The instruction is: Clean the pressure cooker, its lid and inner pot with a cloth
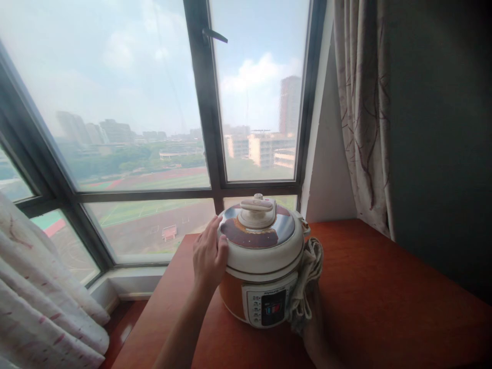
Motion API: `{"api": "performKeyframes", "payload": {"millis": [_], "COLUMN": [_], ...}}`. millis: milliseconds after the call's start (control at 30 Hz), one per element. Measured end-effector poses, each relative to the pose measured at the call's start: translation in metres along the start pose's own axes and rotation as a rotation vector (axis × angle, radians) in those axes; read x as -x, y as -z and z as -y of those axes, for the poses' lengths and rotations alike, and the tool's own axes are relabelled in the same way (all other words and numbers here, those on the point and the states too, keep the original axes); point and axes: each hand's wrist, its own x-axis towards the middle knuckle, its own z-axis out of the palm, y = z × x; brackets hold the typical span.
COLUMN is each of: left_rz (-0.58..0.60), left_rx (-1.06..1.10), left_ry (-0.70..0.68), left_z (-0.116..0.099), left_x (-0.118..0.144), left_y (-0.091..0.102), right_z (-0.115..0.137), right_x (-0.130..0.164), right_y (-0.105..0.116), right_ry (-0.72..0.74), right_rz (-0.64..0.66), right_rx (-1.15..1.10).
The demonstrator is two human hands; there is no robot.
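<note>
Pressure cooker (265, 261) at lower centre on red-brown table (384, 287) | left hand (209, 253) flat, fingers together against its left side | right hand (313, 312) shadowed behind bundled white cord (307, 277), grip unclear | window (154, 102) behind, curtain (361, 102) upper right

A high-rise home: patterned curtains (361, 113) frame a big window (154, 102), and an electric cooker (263, 261) sits on the wooden tabletop (384, 287).
</note>
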Motion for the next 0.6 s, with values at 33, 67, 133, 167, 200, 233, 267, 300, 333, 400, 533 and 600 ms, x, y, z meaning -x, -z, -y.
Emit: {"api": "performKeyframes", "payload": {"millis": [33,67,133,167,200,233,267,300,333,400,533,600], "left_rz": [0.002,0.005,0.009,0.012,0.014,0.015,0.014,0.012,0.008,0.006,-0.083,-0.132], "left_rx": [0.0,0.001,0.007,0.014,0.024,0.042,0.067,0.102,0.156,0.342,0.882,0.981], "left_ry": [0.002,0.005,0.011,0.014,0.016,0.019,0.023,0.034,0.054,0.124,0.288,0.33], "left_z": [0.0,0.0,0.0,0.0,0.0,0.0,0.0,0.0,0.001,0.004,0.009,0.01], "left_x": [0.0,0.001,0.001,0.002,0.002,0.001,0.001,0.001,0.0,-0.001,0.002,0.007], "left_y": [0.0,0.0,0.0,0.0,0.0,0.0,0.0,0.001,0.002,0.006,0.021,0.028], "right_z": [0.003,0.008,0.021,0.03,0.041,0.053,0.067,0.081,0.096,0.124,0.152,0.147], "right_x": [0.014,0.024,0.031,0.027,0.019,0.008,-0.005,-0.019,-0.031,-0.05,-0.057,-0.051], "right_y": [-0.003,-0.005,-0.009,-0.01,-0.011,-0.01,-0.01,-0.01,-0.011,-0.014,-0.022,-0.021], "right_ry": [0.009,0.045,0.171,0.27,0.374,0.485,0.592,0.681,0.771,0.937,1.184,1.297], "right_rz": [-0.054,-0.085,-0.102,-0.085,-0.054,-0.019,0.028,0.07,0.13,0.266,0.395,0.401], "right_rx": [0.073,0.15,0.262,0.309,0.351,0.386,0.424,0.474,0.531,0.64,0.727,0.73]}}
